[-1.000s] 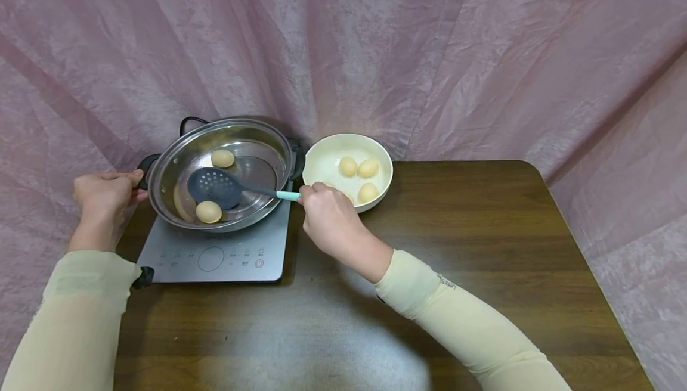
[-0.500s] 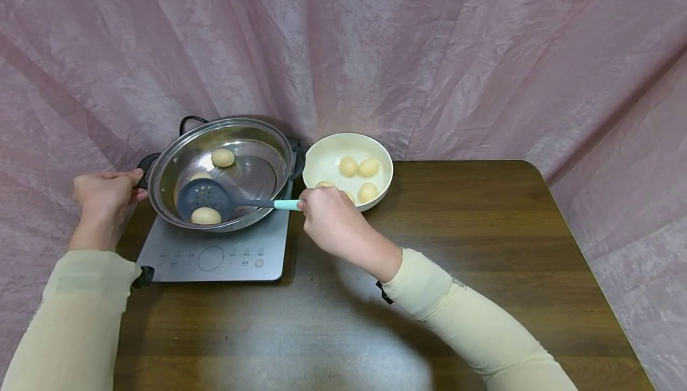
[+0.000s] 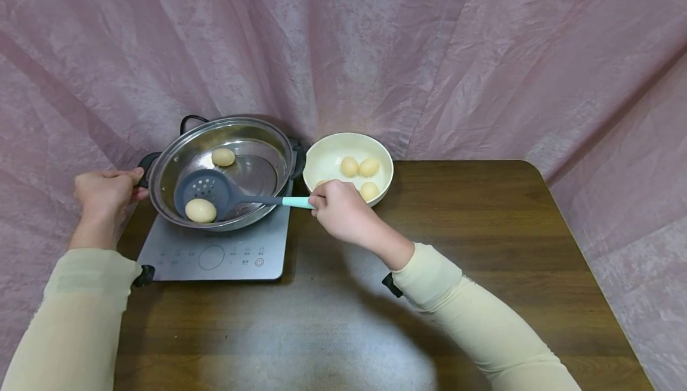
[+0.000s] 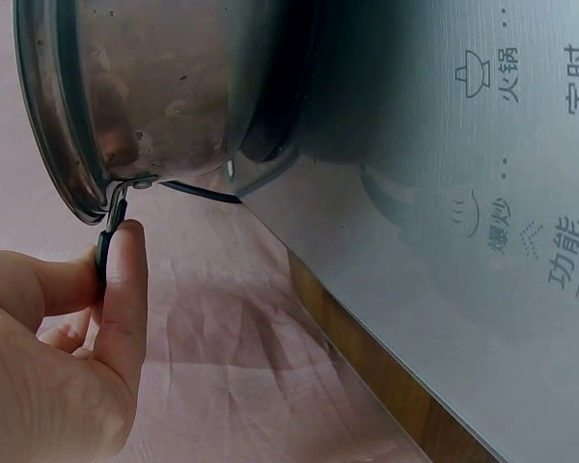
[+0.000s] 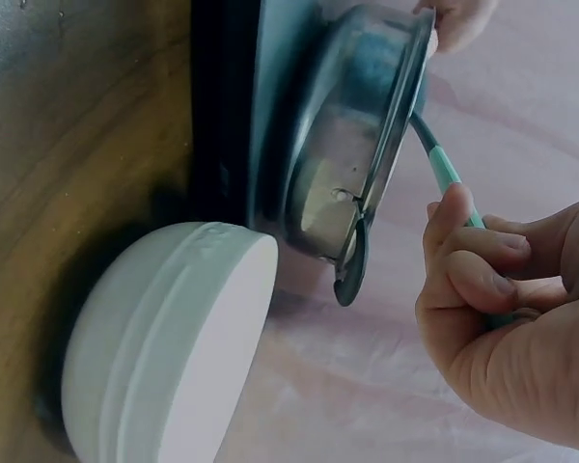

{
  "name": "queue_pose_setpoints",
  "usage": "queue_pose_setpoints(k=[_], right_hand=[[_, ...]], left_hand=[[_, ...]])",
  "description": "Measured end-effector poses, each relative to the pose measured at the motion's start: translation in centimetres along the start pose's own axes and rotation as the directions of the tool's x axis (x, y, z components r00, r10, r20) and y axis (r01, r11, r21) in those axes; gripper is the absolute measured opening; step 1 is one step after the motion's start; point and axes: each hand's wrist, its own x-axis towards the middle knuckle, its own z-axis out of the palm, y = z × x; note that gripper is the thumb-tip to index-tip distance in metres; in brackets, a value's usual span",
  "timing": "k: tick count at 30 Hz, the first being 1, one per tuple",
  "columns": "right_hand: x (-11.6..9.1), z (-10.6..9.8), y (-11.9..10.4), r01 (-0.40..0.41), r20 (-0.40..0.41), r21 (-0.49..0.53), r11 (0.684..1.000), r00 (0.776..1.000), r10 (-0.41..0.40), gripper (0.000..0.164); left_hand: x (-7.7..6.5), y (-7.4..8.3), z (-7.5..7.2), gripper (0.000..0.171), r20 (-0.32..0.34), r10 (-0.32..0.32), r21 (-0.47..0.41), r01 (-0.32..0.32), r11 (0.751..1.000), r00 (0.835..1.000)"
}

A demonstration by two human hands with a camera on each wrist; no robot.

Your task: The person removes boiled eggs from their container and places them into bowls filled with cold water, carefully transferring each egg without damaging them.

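Note:
My left hand [image 3: 104, 193] pinches the black left handle [image 3: 146, 167] of a steel pot [image 3: 260, 170]; in the left wrist view, thumb and fingers [image 4: 127, 280] close on that handle. With curled fingers my right hand [image 3: 349, 212] grips the mint handle end of a grey slotted skimmer [image 3: 228, 191]. The skimmer's head is inside the pot at the left. One egg [image 3: 201, 210] lies on the front part of that head. Another egg [image 3: 223, 157] rests at the back of the pot. The right wrist view shows the skimmer's handle [image 5: 444, 169] in my fingers, its head hidden.
The pot stands on a silver induction cooktop [image 3: 241, 266]. Right of it is a cream bowl [image 3: 322, 158] holding several eggs [image 3: 368, 167], partly hidden by my right hand. A wooden table [image 3: 483, 230] extends to the right. A pink curtain [image 3: 376, 51] hangs behind.
The skimmer's head has shifted left in the pot and gone under the front egg, which now sits on it. My right hand has drawn slightly right. My left hand stays put.

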Motion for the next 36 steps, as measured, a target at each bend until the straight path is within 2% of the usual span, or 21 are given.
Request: queue_pose_setpoints(k=[7, 18, 23, 29, 36], right_hand=[[0.3, -0.6, 0.7, -0.039, 0.001, 0.072, 0.997, 0.999, 0.039, 0.024], [0.4, -2.6, 1.6, -0.077, -0.034, 0.134, 0.988, 0.996, 0.082, 0.025], [0.3, -3.5, 2.1, -0.096, -0.053, 0.137, 0.986, 0.993, 0.104, 0.024], [0.2, -3.5, 2.4, -0.119, -0.053, 0.144, 0.982, 0.99, 0.128, 0.024], [0.2, -4.0, 2.7, -0.12, -0.05, 0.164, 0.979, 0.99, 0.13, 0.024]], left_hand=[[-0.1, 0.0, 0.0, 0.01, 0.003, -0.002, 0.001, 0.002, 1.0, 1.0], [-0.2, -0.2, 0.0, 0.017, 0.009, 0.018, -0.005, -0.018, 1.0, 1.0], [-0.3, -0.1, 0.0, 0.015, 0.002, 0.018, -0.014, -0.018, 1.0, 1.0], [-0.4, -0.1, 0.0, 0.015, -0.001, 0.017, -0.013, -0.017, 1.0, 1.0], [-0.3, -0.1, -0.1, 0.009, 0.0, -0.016, -0.023, 0.016, 1.0, 1.0]])
